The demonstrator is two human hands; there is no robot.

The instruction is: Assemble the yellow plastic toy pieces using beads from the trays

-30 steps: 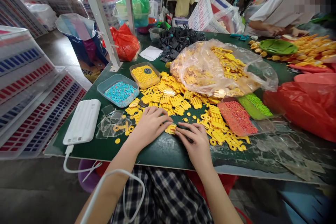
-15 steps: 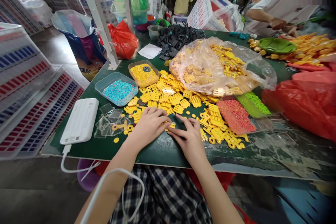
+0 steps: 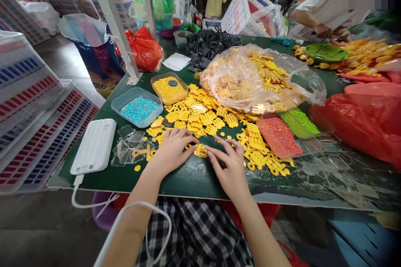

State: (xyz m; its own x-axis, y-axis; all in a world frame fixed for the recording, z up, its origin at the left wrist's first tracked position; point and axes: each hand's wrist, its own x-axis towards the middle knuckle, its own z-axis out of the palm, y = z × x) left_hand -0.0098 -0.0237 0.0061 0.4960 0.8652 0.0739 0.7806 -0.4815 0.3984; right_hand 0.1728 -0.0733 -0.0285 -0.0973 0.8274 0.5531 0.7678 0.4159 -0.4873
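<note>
Both hands have slid slightly apart: left hand point(image 3: 171, 150) and right hand point(image 3: 230, 167) each pinch one end of a yellow part point(image 3: 200, 150) (fingers clamped) on the table point(image 3: 188, 179).

Bare forearms, no sleeves showing; left hand point(image 3: 171, 150) and right hand point(image 3: 232, 167) ringless, seemingly; dark plaid cloth point(image 3: 194, 233) covers the lap.

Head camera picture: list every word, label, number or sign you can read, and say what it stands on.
Bag on the floor: dark characters printed low on its tan panel, too blurred to read.
Stacked crates: red and blue marks in rows, no letters legible.
Yellow piece between the left hand and right hand: no print visible.
White power bank: no label visible.
Nothing else reads as text.
</note>
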